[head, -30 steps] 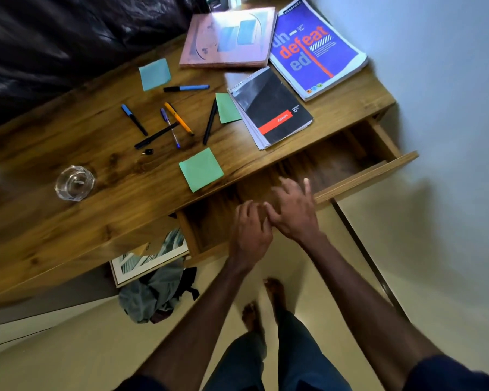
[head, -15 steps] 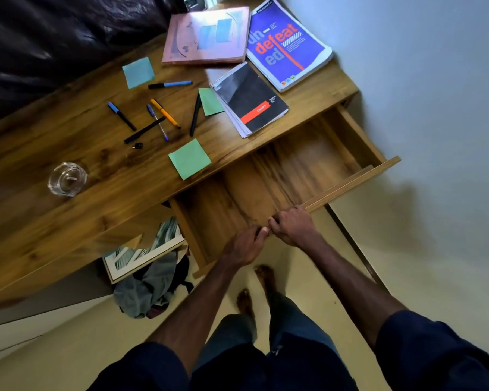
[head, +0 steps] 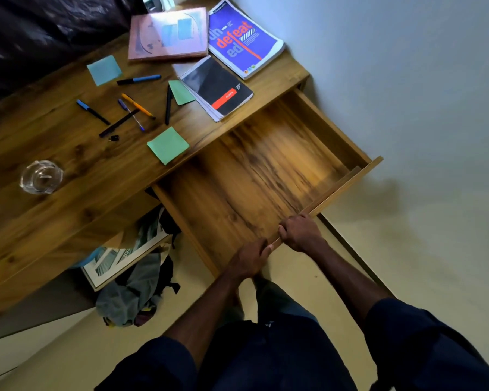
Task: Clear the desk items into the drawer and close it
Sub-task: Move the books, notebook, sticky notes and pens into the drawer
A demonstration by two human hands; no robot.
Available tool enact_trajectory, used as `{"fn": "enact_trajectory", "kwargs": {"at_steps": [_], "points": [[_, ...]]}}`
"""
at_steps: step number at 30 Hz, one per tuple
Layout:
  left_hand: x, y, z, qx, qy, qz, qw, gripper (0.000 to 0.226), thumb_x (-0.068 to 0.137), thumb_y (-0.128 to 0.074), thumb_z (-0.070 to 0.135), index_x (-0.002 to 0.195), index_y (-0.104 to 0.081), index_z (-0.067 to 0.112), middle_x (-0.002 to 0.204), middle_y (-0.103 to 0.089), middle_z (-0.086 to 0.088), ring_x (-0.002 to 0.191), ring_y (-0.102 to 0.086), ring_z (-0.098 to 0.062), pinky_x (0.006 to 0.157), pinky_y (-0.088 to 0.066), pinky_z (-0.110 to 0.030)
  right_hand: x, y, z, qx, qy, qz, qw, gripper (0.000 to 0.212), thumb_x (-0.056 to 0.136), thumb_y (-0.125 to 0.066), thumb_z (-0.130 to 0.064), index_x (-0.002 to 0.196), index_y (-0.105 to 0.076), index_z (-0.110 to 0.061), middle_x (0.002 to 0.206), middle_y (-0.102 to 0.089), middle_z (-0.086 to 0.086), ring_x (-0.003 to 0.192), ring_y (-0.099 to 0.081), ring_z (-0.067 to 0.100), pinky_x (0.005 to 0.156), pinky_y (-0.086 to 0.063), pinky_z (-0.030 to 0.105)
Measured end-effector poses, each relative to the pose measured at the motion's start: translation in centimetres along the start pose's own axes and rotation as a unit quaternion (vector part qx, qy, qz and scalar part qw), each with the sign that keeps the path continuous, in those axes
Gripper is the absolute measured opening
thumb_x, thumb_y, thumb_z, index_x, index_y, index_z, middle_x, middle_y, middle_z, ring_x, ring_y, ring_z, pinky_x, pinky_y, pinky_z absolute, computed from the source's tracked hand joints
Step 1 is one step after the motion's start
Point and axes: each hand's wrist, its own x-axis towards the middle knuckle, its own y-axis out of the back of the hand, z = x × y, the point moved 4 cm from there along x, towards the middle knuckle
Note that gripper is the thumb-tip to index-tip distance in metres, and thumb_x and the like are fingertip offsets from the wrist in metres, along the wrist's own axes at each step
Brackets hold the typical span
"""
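Drawer (head: pixel 251 187) stands open below the right end of the desk (head: pixel 68 221), drawn far out toward me, wood-grain floor in view. Both hands are on its front panel (head: pixel 347 183), toward my left half of that edge. My left hand (head: pixel 247 262) has its fingers curled round the top edge, with one fingertip showing against the wood. My right hand (head: pixel 301 232) is just beside it, knuckles up, fingers wrapped over the same edge, so both have firm hold of the panel. Everything to be cleared lies on the desktop. A green sticky note (head: pixel 168 145) sits near the desk edge just above the drawer opening. A black notebook (head: pixel 218 88) with a red label is further back, partly covering a second green note (head: pixel 181 93), and a black pen (head: pixel 168 105) lies beside that note. A blue magazine (head: pixel 244 39) and a pink book (head: pixel 168 33) sit side by side at the back right corner. A blue sticky note (head: pixel 104 70) lies left of the book, with a blue-capped pen (head: pixel 139 79) near it. In a loose cluster mid-desk are an orange pen (head: pixel 137 105), a purple pen (head: pixel 131 114), a dark pen (head: pixel 119 123) crossing the purple one, and another blue-tipped pen (head: pixel 92 112) off to the left; a small black cap (head: pixel 114 138) lies just by the dark pen's end. A glass dish (head: pixel 41 176) stands well apart at the left. Under the desk are a grey bag (head: pixel 136 294) and a framed picture (head: pixel 122 258)
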Motion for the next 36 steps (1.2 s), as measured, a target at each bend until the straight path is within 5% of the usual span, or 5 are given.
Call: {"fn": "enact_trajectory", "kwargs": {"at_steps": [10,18,24,28,36], "points": [[-2.4,-5.8,-0.2,0.051,-0.013,-0.009,0.999,0.04,0.105,-0.037,0.045,0.117,-0.061,0.016,0.103,-0.067,-0.009,0.094,-0.064,-0.023,0.086,-0.054,-0.043,-6.2,-2.6,1.2,-0.029,-0.041,0.024,0.998,0.065,0.09,-0.004,-0.044,0.092,-0.065,-0.021,0.102,-0.07,0.004,0.105,-0.061,0.023,0.103,-0.04,0.042],[-5.5,-4.1,-4.2,0.094,-0.077,0.003,0.993,0.032,0.104,-0.046,0.04,0.111,-0.061,0.013,0.103,-0.065,-0.006,0.093,-0.06,-0.019,0.081,-0.047,-0.032,-7.5,-3.7,-2.6,-0.083,-0.107,-0.003,0.991,0.047,0.102,-0.029,-0.043,0.116,-0.064,-0.014,0.126,-0.064,0.011,0.125,-0.053,0.028,0.117,-0.025,0.05],[-10.9,1.4,-6.1,0.084,-0.065,0.164,0.981,0.031,0.103,-0.047,0.024,0.124,-0.066,0.013,0.112,-0.069,-0.001,0.1,-0.064,-0.014,0.086,-0.05,-0.026,-8.5,-3.5,-8.3,0.047,-0.102,-0.025,0.993,0.024,0.091,-0.056,-0.029,0.105,-0.069,-0.014,0.109,-0.07,0.006,0.111,-0.062,0.025,0.12,-0.022,0.051],[-13.9,4.6,-7.8,0.09,-0.044,0.236,0.967,0.026,0.097,-0.052,0.014,0.111,-0.074,0.017,0.103,-0.074,0.005,0.091,-0.066,-0.007,0.081,-0.051,-0.022,-7.1,-2.6,-10.8,0.222,-0.139,-0.051,0.964,0.018,0.089,-0.061,-0.024,0.092,-0.073,-0.011,0.092,-0.072,0.006,0.085,-0.067,0.021,0.081,-0.056,0.038],[-16.9,10.7,-11.7,0.034,0.063,0.256,0.964,0.023,0.091,-0.055,0.018,0.102,-0.075,0.021,0.103,-0.076,0.002,0.093,-0.069,-0.012,0.085,-0.059,-0.035,-3.8,1.2,-17.3,0.338,-0.059,-0.019,0.939,0.021,0.088,-0.059,-0.013,0.075,-0.072,-0.005,0.064,-0.061,0.007,0.057,-0.052,0.012,0.05,-0.036,0.022]]}}
